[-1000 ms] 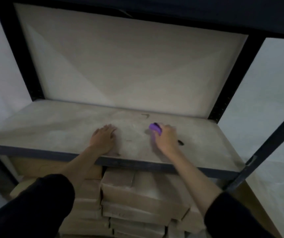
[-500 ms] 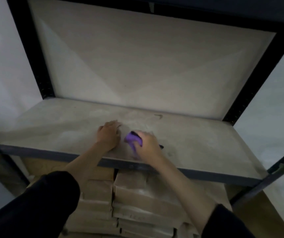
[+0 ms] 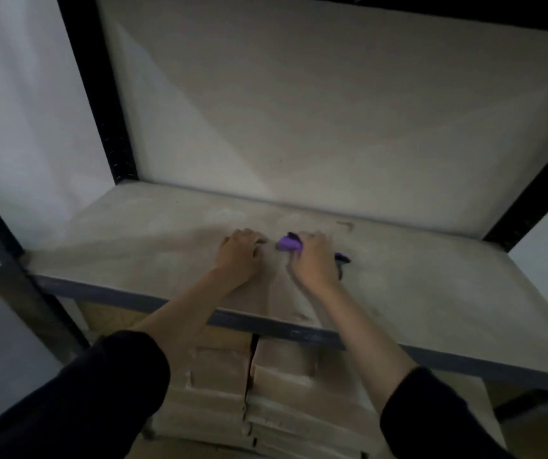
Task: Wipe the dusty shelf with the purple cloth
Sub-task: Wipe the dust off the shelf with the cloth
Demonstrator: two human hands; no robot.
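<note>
1. Head view: your right hand (image 3: 315,260) is closed, its fingers clamped on the purple cloth (image 3: 288,243), which is bunched and pressed onto the dusty shelf (image 3: 431,286) near its middle.
2. Your left hand (image 3: 238,256) rests palm-down on the shelf just left of the cloth, fingers together and lightly curled, holding nothing.
3. A dark bit of something pokes out at the right side of your right hand; you cannot tell what it is.
4. The shelf board is grey with dust and otherwise bare; a small dark mark (image 3: 345,224) lies behind your right hand.
5. Black uprights (image 3: 94,94) frame the shelf.
6. Below the front edge, stacked cardboard boxes (image 3: 282,392) sit under your forearms.
</note>
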